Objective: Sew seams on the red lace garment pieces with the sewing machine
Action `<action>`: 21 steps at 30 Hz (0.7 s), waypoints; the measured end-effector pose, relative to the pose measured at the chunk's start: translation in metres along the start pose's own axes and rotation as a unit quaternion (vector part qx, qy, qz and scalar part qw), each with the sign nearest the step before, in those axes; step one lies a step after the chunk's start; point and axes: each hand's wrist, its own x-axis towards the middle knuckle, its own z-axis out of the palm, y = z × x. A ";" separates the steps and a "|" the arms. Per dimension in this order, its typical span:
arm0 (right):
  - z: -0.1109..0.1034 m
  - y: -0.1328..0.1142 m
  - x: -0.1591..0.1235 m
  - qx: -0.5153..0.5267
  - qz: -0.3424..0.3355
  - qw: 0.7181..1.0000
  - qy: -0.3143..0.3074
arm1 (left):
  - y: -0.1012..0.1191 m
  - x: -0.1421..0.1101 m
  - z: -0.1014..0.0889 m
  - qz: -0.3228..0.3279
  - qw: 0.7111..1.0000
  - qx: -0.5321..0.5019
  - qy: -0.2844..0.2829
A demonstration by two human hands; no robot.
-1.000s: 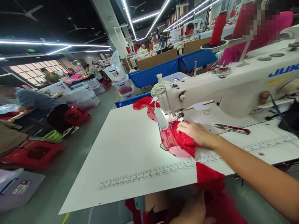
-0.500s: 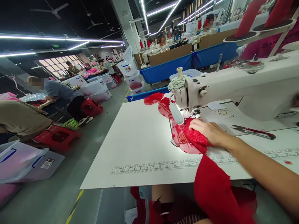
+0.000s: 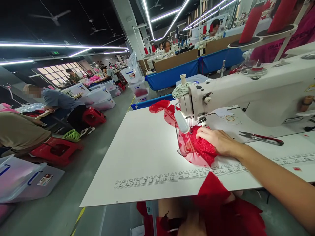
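Observation:
My right hand (image 3: 218, 141) lies closed on a bunched piece of red textured lace fabric (image 3: 204, 149), just in front of the sewing machine's needle area. Beneath the lace, sheer red fabric with darker dots (image 3: 184, 144) spreads over the table. The white sewing machine (image 3: 221, 93) stands over the fabric, its small lamp lit. Low in the view, below the table edge, my left hand (image 3: 193, 224) is blurred beside a loose red fabric piece (image 3: 214, 190); its fingers are hidden or smeared.
Thread snips (image 3: 262, 137) lie right of my right hand. More red pieces (image 3: 159, 106) rest behind the needle area. A printed ruler (image 3: 172, 178) runs along the table's front. Red thread cones (image 3: 251, 28) stand above the machine. Plastic bins (image 3: 46, 177), red stools and people are at the left.
The loose red piece has dropped and shifted left at the table's front edge, and my left hand shows more. My right hand stays on the lace; the whole view has shifted slightly.

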 end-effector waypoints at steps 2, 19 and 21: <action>-0.002 0.002 -0.001 0.011 0.000 1.000 -0.013 | 0.024 -0.007 -0.021 0.013 0.999 0.008 -0.029; -0.005 0.006 -0.003 0.060 -0.030 0.997 -0.040 | 0.034 0.090 -0.135 0.242 0.858 0.433 0.134; -0.004 0.007 -0.002 0.070 -0.060 0.996 -0.013 | 0.039 0.088 -0.139 0.237 0.886 0.378 0.128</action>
